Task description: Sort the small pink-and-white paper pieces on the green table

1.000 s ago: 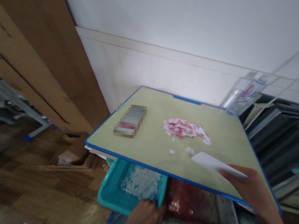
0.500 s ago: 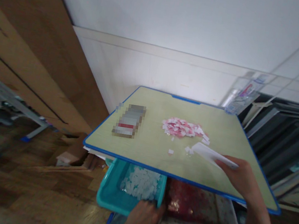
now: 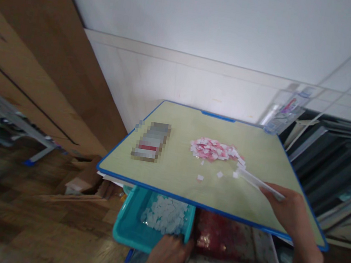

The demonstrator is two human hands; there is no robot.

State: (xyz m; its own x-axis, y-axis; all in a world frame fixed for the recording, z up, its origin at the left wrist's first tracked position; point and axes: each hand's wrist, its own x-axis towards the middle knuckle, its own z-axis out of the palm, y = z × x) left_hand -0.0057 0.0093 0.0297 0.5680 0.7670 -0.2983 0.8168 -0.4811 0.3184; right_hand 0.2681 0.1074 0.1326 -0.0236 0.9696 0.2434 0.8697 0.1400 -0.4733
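My right hand (image 3: 285,209) is closed around a flat white scraper-like strip (image 3: 258,182), held over the right half of a small table (image 3: 169,174). The strip's far end touches a few small white squares beside a heap of pink and white paper-like squares (image 3: 212,149). Several loose squares lie in front of the heap. At the bottom, my left hand (image 3: 170,254) has its fingers curled at the near right rim of a teal plastic basin (image 3: 131,230). White squares (image 3: 166,214) lie inside that basin, partly under the table edge.
A blurred-out flat object (image 3: 152,141) lies on the table's left side. A clear bottle (image 3: 287,111) stands at the back right corner, by dark stacked panels (image 3: 340,151). A red-and-white stained bag (image 3: 227,249) sits under the table. Cardboard (image 3: 85,179) is on the floor at left.
My right hand has shifted slightly right, and the white strip has turned more edge-on. A loose square near its end has moved right, towards the heap's tail. My left hand stays at the basin.
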